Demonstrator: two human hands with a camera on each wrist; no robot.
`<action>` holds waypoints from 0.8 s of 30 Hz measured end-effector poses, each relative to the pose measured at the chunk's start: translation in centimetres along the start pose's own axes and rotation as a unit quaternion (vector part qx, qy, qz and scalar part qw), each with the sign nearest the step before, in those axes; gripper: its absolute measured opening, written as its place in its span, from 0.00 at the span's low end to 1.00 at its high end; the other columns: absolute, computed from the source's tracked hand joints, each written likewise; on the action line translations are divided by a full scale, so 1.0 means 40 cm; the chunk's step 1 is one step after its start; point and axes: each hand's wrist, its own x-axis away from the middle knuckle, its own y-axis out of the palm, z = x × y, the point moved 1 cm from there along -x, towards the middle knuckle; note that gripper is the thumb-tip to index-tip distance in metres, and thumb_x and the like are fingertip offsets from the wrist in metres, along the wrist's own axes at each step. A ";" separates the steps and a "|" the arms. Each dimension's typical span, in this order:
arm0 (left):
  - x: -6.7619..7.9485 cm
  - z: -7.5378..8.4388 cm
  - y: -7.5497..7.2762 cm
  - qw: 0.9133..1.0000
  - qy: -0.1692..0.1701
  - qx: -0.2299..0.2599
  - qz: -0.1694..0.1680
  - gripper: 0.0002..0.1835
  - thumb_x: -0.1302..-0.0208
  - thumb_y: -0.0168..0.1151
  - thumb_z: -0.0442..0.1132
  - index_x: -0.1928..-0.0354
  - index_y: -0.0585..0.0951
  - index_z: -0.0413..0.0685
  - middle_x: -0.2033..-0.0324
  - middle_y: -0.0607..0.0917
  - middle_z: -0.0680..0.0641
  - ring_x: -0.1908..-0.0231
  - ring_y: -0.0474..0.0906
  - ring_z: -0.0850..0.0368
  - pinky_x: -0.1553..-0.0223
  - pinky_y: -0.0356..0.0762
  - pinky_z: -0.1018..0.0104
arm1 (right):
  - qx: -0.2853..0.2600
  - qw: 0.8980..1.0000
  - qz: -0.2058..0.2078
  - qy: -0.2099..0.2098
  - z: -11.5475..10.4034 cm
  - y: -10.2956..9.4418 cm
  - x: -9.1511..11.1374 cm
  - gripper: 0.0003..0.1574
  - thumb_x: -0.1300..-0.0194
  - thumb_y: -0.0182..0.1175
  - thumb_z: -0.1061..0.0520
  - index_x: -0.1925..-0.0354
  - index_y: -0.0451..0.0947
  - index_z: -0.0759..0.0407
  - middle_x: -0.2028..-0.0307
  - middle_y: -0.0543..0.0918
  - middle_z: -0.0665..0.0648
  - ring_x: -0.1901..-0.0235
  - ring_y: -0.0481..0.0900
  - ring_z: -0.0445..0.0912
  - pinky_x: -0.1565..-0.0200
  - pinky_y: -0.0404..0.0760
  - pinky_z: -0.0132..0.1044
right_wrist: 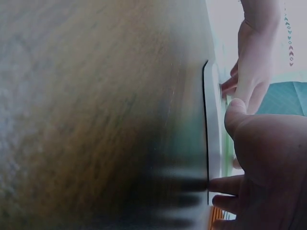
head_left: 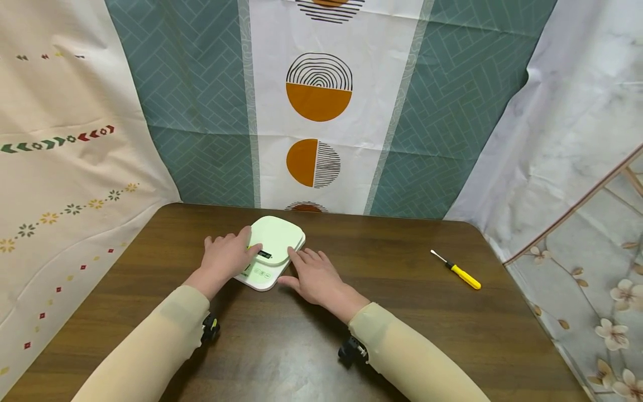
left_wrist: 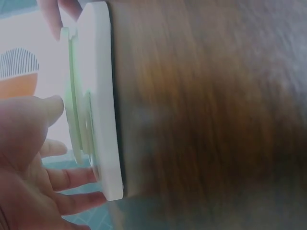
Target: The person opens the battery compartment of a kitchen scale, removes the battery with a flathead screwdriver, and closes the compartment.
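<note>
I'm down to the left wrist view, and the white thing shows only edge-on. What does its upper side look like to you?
Observer: From the head view it's a scale, with button symbols on the panel at the end nearer the person.

Operator: Any marking on the upper plate?

Observer: Yes, a small dark mark sits on the plate, close by the left hand.

Operator: And is there a loose tool anywhere?

Observer: One: a screwdriver lies on the table, off to the right of both hands, its yellow handle nearer the person than its metal end.
</note>
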 end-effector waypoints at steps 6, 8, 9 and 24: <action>0.005 0.016 -0.003 1.000 0.005 -0.008 -0.001 0.40 0.14 0.57 0.57 0.16 0.63 0.37 0.37 0.83 0.24 0.40 0.79 0.18 0.29 0.49 0.14 | -0.014 1.000 -0.006 0.005 0.005 -0.008 0.010 0.54 0.17 0.53 0.27 0.12 0.57 0.57 0.20 0.72 0.61 0.19 0.66 0.57 0.19 0.61 0.55; 0.009 0.023 -0.006 1.000 0.008 -0.012 -0.002 0.40 0.14 0.58 0.57 0.16 0.63 0.36 0.38 0.84 0.26 0.40 0.80 0.19 0.28 0.49 0.13 | -0.018 1.000 -0.007 0.007 0.008 -0.010 0.014 0.54 0.17 0.53 0.27 0.12 0.56 0.57 0.20 0.71 0.61 0.19 0.66 0.57 0.19 0.61 0.55; 0.011 0.027 -0.008 1.000 0.009 -0.012 -0.002 0.40 0.15 0.58 0.57 0.16 0.63 0.36 0.38 0.85 0.26 0.40 0.81 0.19 0.28 0.48 0.13 | -0.019 1.000 -0.008 0.008 0.009 -0.010 0.015 0.54 0.17 0.53 0.27 0.12 0.56 0.57 0.20 0.71 0.61 0.19 0.66 0.57 0.19 0.61 0.55; 0.032 0.056 -0.004 1.000 0.018 -0.012 -0.003 0.39 0.16 0.60 0.57 0.18 0.67 0.36 0.42 0.88 0.29 0.41 0.85 0.26 0.27 0.50 0.15 | -0.046 0.999 -0.019 0.007 0.031 -0.014 0.034 0.54 0.15 0.53 0.30 0.13 0.56 0.64 0.21 0.72 0.66 0.19 0.66 0.59 0.20 0.63 0.53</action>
